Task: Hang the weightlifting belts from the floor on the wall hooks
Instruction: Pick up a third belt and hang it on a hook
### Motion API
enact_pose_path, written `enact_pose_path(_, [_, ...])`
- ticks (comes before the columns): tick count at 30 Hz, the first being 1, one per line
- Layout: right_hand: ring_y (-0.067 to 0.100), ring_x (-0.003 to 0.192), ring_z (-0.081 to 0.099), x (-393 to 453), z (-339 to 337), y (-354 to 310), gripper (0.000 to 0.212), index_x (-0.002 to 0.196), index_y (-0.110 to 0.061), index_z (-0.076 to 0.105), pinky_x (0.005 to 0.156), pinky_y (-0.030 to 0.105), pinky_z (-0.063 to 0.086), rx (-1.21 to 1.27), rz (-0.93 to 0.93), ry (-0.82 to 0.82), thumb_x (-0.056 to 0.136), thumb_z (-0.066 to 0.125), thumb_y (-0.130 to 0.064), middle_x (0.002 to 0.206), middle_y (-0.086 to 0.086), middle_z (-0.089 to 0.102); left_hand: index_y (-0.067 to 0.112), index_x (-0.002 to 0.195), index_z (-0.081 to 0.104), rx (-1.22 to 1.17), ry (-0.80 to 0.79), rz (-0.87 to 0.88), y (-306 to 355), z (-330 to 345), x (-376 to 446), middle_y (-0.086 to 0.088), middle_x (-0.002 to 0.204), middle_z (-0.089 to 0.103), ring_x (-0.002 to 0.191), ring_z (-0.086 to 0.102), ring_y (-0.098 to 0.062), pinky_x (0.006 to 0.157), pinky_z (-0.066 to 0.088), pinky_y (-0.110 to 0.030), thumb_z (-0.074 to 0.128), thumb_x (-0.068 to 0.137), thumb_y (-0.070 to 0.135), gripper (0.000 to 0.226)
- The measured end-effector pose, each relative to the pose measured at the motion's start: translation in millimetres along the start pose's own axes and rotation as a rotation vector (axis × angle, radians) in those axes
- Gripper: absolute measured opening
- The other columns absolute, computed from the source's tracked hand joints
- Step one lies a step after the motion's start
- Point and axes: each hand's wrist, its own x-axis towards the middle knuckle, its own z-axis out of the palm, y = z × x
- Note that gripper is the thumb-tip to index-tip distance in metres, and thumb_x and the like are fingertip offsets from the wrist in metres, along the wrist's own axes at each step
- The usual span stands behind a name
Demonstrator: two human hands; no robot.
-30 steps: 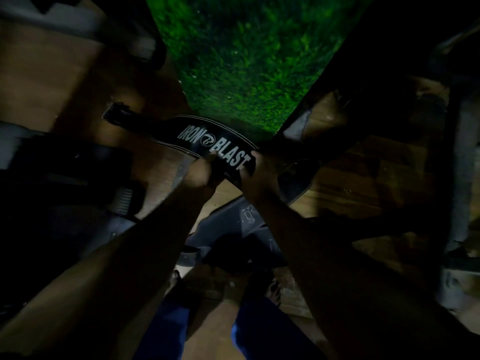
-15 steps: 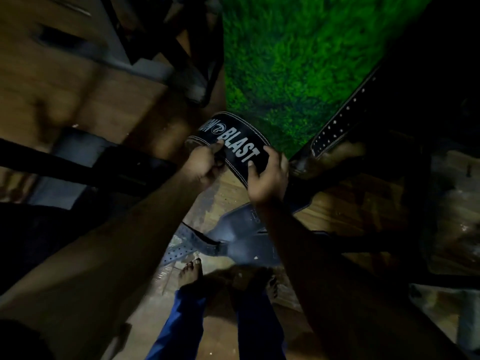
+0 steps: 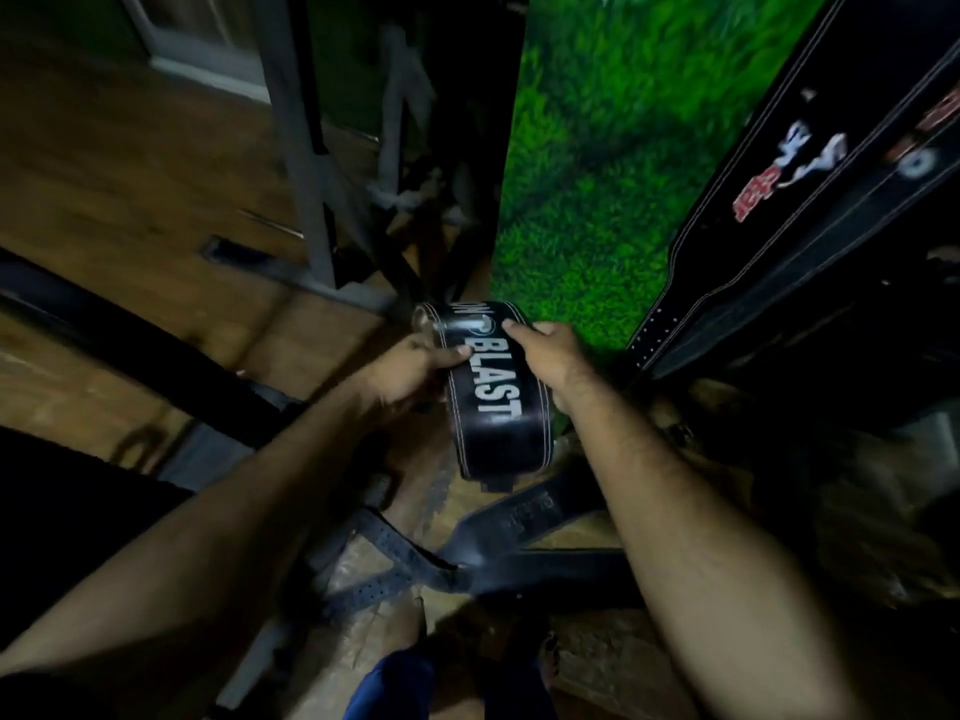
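A: Wall [image 3: 587, 163] first, then. It's the green grass-print panel dead ahead, and two black belts, the hung belts [image 3: 810, 200], run down its right side, so that looks like where belts go. I can't see the hooks themselves.

B: And the floor [image 3: 114, 163]?

A: Wood, dim. One more belt, the floor belt [image 3: 415, 558], lies sprawled just above the person's feet, its punched strap toward the left. By my reckoning that one comes later.

B: What's in hand?

A: The BLAST belt [image 3: 491, 397], black with white lettering, held up off the floor between both hands, close before the wall. Its far end curls over and away; the near end hangs down toward the floor belt.

B: Why both hands?

A: It looks stiff and wide, so I'd guess a hold on each edge keeps it steady. The left hand [image 3: 410, 368] grips the left edge, thumb across the face. The right hand [image 3: 553, 356] grips the right edge, fingers wrapped behind, thumb lying on top.

B: Next?

A: Probably lifting it to a hook, wherever one sits.
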Motion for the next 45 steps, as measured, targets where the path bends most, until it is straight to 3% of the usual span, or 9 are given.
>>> enact_pose_path(3, [0.032, 0.097, 0.072, -36, 1, -34, 0.067, 0.141, -0.008, 0.045, 0.082, 0.047, 0.062, 0.068, 0.014, -0.064, 0.088, 0.073, -0.038, 0.120, 0.017, 0.069, 0.006, 0.110, 0.068, 0.112, -0.081, 0.062, 27, 2, -40, -0.011, 0.105, 0.075, 0.093, 0.073, -0.023, 0.086, 0.057, -0.033, 0.059, 0.093, 0.004, 0.020])
enact_pose_path(12, [0.031, 0.095, 0.073, -115, 16, -95, 0.025, 0.111, -0.014, 0.063, 0.085, 0.045, 0.061, 0.316, -0.365, -0.127, 0.088, 0.073, -0.011, 0.111, 0.018, 0.074, 0.002, 0.124, 0.064, -0.012, 0.092, 0.174, 133, 1, -85, -0.022, 0.119, 0.070, 0.104, 0.070, -0.037, 0.093, 0.057, -0.047, 0.066, 0.090, 0.035, 0.048])
enact_pose_path(18, [0.022, 0.124, 0.061, -155, -12, -135, 0.082, 0.139, -0.018, 0.055, 0.109, 0.048, 0.043, 0.207, -0.275, -0.136, 0.075, 0.073, -0.067, 0.135, 0.003, 0.064, -0.003, 0.115, 0.062, -0.043, 0.082, 0.422, 168, 27, -133, -0.029, 0.111, 0.068, 0.091, 0.067, -0.035, 0.091, 0.055, -0.050, 0.063, 0.090, 0.003, 0.025])
enact_pose_path(23, [0.028, 0.081, 0.076, -182, -41, -162, 0.062, 0.129, -0.002, 0.059, 0.064, 0.038, 0.061, 0.377, -0.276, -0.159, 0.084, 0.076, -0.040, 0.107, 0.016, 0.075, 0.012, 0.100, 0.065, 0.016, 0.075, 0.550, 174, 55, -164, -0.018, 0.097, 0.069, 0.084, 0.066, -0.029, 0.084, 0.052, -0.041, 0.062, 0.088, 0.001, 0.016])
enact_pose_path(27, [0.031, 0.088, 0.074, -208, -68, -162, 0.026, 0.106, -0.004, 0.069, 0.082, 0.043, 0.061, 0.337, -0.463, -0.170, 0.085, 0.076, -0.017, 0.098, 0.017, 0.076, 0.005, 0.112, 0.065, 0.016, 0.062, 0.525, 193, 85, -191, -0.012, 0.091, 0.075, 0.075, 0.073, -0.023, 0.068, 0.058, -0.033, 0.062, 0.095, 0.019, 0.022])
enact_pose_path(32, [0.026, 0.113, 0.069, -218, -104, -165, 0.097, 0.135, -0.011, 0.058, 0.106, 0.047, 0.048, 0.357, -0.461, -0.186, 0.058, 0.087, -0.062, 0.122, 0.011, 0.071, -0.003, 0.117, 0.060, 0.096, -0.033, 0.610, 201, 125, -210, -0.009, 0.087, 0.075, 0.072, 0.073, -0.018, 0.063, 0.058, -0.029, 0.058, 0.095, 0.004, 0.024])
enact_pose_path(37, [0.025, 0.123, 0.062, -237, -144, -192, 0.108, 0.152, -0.013, 0.036, 0.107, 0.047, 0.047, 0.424, -0.515, -0.200, 0.064, 0.087, -0.050, 0.139, 0.009, 0.059, -0.005, 0.113, 0.062, 0.129, -0.150, 0.629, 192, 142, -215, -0.010, 0.091, 0.075, 0.076, 0.072, -0.019, 0.069, 0.058, -0.028, 0.056, 0.092, -0.005, 0.022])
enact_pose_path(42, [0.026, 0.103, 0.068, -250, -158, -195, 0.029, 0.116, -0.011, 0.062, 0.082, 0.034, 0.058, 0.398, -0.686, -0.166, 0.088, 0.070, -0.007, 0.108, 0.009, 0.072, -0.007, 0.128, 0.057, 0.083, -0.135, 0.690, 206, 161, -209, -0.019, 0.118, 0.068, 0.100, 0.070, -0.024, 0.084, 0.056, -0.030, 0.055, 0.094, 0.001, 0.035])
enact_pose_path(45, [0.020, 0.090, 0.073, -249, -159, -196, 0.031, 0.116, -0.009, 0.064, 0.077, 0.033, 0.060, 0.423, -0.738, -0.164, 0.086, 0.072, -0.007, 0.104, 0.010, 0.074, -0.004, 0.131, 0.055, 0.090, -0.054, 0.820, 223, 178, -206, -0.020, 0.122, 0.066, 0.101, 0.067, -0.023, 0.088, 0.055, -0.032, 0.053, 0.097, 0.003, 0.035])
